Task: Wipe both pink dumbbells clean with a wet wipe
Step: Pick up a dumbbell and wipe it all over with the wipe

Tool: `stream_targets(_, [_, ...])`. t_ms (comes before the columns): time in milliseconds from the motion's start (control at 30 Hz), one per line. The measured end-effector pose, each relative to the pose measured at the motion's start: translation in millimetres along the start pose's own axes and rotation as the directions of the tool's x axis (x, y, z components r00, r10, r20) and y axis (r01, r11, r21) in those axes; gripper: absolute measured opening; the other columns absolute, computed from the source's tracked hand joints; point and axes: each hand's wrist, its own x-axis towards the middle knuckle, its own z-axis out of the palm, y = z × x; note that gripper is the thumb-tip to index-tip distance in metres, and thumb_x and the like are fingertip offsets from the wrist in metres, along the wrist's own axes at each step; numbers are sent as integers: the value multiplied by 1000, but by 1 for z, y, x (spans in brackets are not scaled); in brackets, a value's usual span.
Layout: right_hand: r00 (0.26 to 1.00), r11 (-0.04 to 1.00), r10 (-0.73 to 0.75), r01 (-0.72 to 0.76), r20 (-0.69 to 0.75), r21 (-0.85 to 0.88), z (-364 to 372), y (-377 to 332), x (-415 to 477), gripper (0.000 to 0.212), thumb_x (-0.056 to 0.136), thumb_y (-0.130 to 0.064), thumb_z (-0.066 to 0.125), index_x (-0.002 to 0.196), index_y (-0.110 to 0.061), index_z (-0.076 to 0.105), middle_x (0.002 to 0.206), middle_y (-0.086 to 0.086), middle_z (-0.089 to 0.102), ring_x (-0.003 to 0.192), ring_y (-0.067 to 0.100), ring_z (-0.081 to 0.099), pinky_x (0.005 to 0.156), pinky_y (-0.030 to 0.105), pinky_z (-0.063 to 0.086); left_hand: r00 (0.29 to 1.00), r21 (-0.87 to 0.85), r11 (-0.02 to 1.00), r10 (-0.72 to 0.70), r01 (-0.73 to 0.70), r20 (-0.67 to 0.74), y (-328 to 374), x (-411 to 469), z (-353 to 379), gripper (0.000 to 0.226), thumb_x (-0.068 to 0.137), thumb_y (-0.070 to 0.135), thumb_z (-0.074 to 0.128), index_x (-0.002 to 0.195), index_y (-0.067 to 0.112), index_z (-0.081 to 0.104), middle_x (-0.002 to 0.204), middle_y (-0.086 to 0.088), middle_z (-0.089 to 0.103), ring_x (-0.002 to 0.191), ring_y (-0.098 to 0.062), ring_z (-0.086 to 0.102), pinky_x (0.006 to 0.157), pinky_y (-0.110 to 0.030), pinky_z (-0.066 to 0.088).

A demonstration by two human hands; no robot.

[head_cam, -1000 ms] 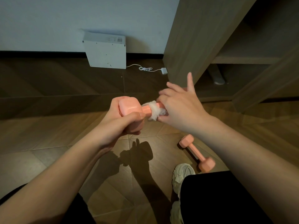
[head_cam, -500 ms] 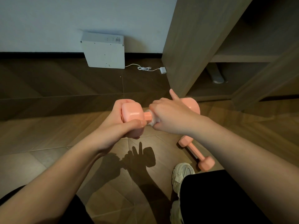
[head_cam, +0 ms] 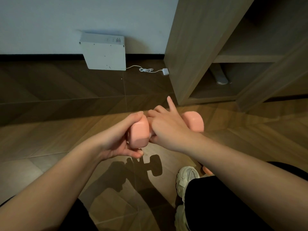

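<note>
A pink dumbbell (head_cam: 139,133) is held in the air in front of me, lying left to right. My left hand (head_cam: 120,140) grips its near-left head from the side and below. My right hand (head_cam: 166,129) is curled round the handle with the wet wipe under its fingers; only a sliver of white (head_cam: 151,134) shows, and the index finger sticks up. The far head (head_cam: 194,120) pokes out past my right wrist. The second pink dumbbell (head_cam: 207,170) lies on the floor, almost wholly hidden behind my right forearm.
Wooden floor below. A white box (head_cam: 104,53) leans on the wall with a white cable and plug (head_cam: 165,71). A wooden shelf unit (head_cam: 200,47) stands at the right. My shoe (head_cam: 185,178) and black-trousered knee are at the lower right.
The wipe, plainly visible a second ago, is now covered by my right hand, which has slid left along the handle toward the left head. The floor dumbbell has become hidden by my forearm.
</note>
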Motion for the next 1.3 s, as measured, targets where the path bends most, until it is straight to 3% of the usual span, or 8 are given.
stream_targets(233, [983,863,144,-181,113,471,8,4,0,27,92,-44,56,108,-24,64,111,-4,65,119,22,51,113,56,24,965,323,927,237,-191,-112,2,-7,-16,93,58,84,63,137,46,31,131,12,52,113,-14,62,83,-30,56])
stream_targets(367, [933,164,265,-293,244,942,-4,8,5,14,90,-13,66,103,-8,65,92,6,66,90,18,65,76,27,56,967,179,977,151,-114,-206,2,-4,-19,96,69,85,46,145,28,36,129,-8,60,113,-22,63,85,-36,54])
stream_targets(700, [865,-316,475,-6,164,949,-37,16,24,21,88,-13,68,101,-29,65,102,-4,72,104,14,64,78,29,50,998,-107,993,-47,43,-36,-8,4,4,74,77,65,51,137,23,48,128,-21,61,109,-40,66,94,-57,51])
stream_targets(967, [858,-546,509,268,61,793,-70,13,42,25,90,-9,65,112,-21,61,111,4,72,109,20,67,98,46,50,974,-628,751,222,-202,-48,9,-5,28,59,79,59,58,126,23,53,124,-28,61,102,-43,68,68,-45,61])
stream_targets(1067, [846,-603,525,291,95,742,-75,14,47,24,92,-13,62,116,-17,61,102,5,72,106,20,67,98,45,49,712,-125,723,609,-679,-350,8,-7,34,53,82,51,67,124,31,44,130,-8,51,109,-26,66,76,-32,58])
stream_targets(1167, [857,-769,479,304,192,562,-75,16,48,30,92,-19,62,122,-14,58,93,6,70,98,21,65,95,41,50,199,714,259,965,-650,-168,9,-14,19,75,73,37,81,130,35,32,132,6,42,121,-12,50,86,-19,52])
stream_targets(1233, [863,-818,457,313,215,482,-73,15,46,32,91,-20,64,122,-14,58,93,6,69,95,21,65,93,39,51,283,693,345,936,-632,-208,11,-14,13,82,72,45,77,137,34,27,137,3,40,122,-10,51,90,-20,52])
stream_targets(1300, [864,-807,467,329,188,490,-71,13,45,37,91,-17,64,126,-13,57,97,6,68,98,21,63,96,38,49,663,165,731,674,-662,-325,13,-18,23,78,76,60,65,139,27,33,135,-5,49,104,-15,67,79,-31,59])
